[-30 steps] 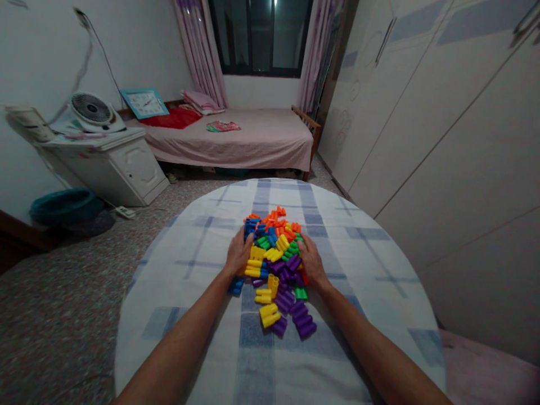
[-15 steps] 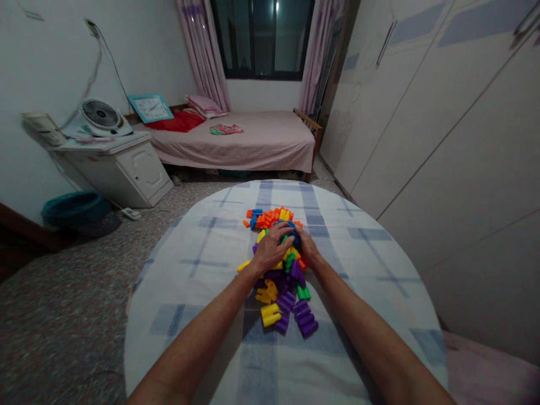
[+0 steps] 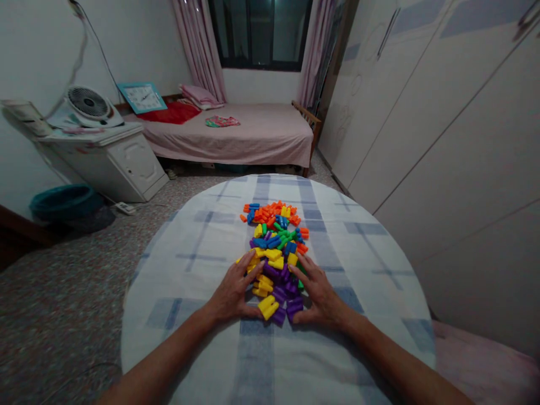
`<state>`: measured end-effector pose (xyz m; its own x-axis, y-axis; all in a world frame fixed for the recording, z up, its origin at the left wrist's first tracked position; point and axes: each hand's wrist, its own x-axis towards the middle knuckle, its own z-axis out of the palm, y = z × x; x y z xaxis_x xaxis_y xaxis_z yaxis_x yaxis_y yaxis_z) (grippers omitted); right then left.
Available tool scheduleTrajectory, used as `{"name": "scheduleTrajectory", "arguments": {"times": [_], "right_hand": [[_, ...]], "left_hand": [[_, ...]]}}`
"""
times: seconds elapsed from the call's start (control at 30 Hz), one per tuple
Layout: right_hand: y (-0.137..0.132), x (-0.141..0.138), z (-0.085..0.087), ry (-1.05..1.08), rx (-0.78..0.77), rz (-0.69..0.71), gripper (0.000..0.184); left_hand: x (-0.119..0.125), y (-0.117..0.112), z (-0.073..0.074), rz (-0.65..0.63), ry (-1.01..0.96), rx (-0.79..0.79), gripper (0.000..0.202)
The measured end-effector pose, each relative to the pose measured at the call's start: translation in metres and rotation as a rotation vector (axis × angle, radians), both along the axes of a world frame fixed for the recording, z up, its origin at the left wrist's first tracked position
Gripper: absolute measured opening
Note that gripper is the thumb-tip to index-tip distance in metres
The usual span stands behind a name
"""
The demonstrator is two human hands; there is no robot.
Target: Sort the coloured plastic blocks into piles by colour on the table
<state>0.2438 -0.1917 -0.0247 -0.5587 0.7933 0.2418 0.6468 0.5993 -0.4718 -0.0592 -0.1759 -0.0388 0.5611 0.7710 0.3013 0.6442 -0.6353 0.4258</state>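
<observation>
A heap of small plastic building pieces point(image 3: 275, 247) in orange, blue, green, yellow and purple lies on a round table with a blue-checked white cloth point(image 3: 202, 264). My left hand point(image 3: 233, 292) rests on the cloth at the near left of the heap, fingers spread and touching yellow pieces. My right hand point(image 3: 317, 293) mirrors it at the near right, fingers spread against purple pieces. A yellow piece point(image 3: 268, 307) and purple pieces point(image 3: 294, 306) lie between the two hands. Neither hand holds anything.
A bed with a pink cover point(image 3: 244, 135) stands beyond the table under a dark window point(image 3: 261, 31). To the left are a white cabinet point(image 3: 113, 166) with a fan point(image 3: 88, 104) on top and a teal basin point(image 3: 61, 201) on the floor. White wardrobe doors point(image 3: 442, 118) fill the right.
Both hands have drawn back from the middle of the heap to its near end and opened flat. The pieces are spread out longer along the table than before.
</observation>
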Motion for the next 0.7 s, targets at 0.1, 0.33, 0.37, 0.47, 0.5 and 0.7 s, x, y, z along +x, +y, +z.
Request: {"name": "scheduleTrajectory", "arguments": {"times": [0.1,0.33,0.37,0.47,0.5,0.7], "right_hand": [[0.017,-0.021,0.002,0.047,0.085,-0.039,0.091],[0.08,-0.054,0.008,0.23,0.144,-0.268,0.053],[0.089,-0.055,0.014,0.235,0.143,-0.29,0.053],[0.111,-0.052,0.039,0.193,0.14,-0.367,0.054],[0.119,-0.048,0.047,0.17,0.146,-0.41,0.054],[0.198,-0.013,0.05,0.106,0.121,-0.431,0.047]], "left_hand": [[0.023,0.012,0.005,0.009,-0.087,0.037,0.101],[0.062,0.07,0.028,0.328,-0.347,0.125,0.04],[0.065,0.083,0.033,0.361,-0.362,0.139,0.035],[0.065,0.119,0.052,0.419,-0.375,0.183,0.027],[0.062,0.131,0.058,0.444,-0.377,0.207,0.026],[0.017,0.203,0.047,0.595,-0.22,0.2,0.036]]}}
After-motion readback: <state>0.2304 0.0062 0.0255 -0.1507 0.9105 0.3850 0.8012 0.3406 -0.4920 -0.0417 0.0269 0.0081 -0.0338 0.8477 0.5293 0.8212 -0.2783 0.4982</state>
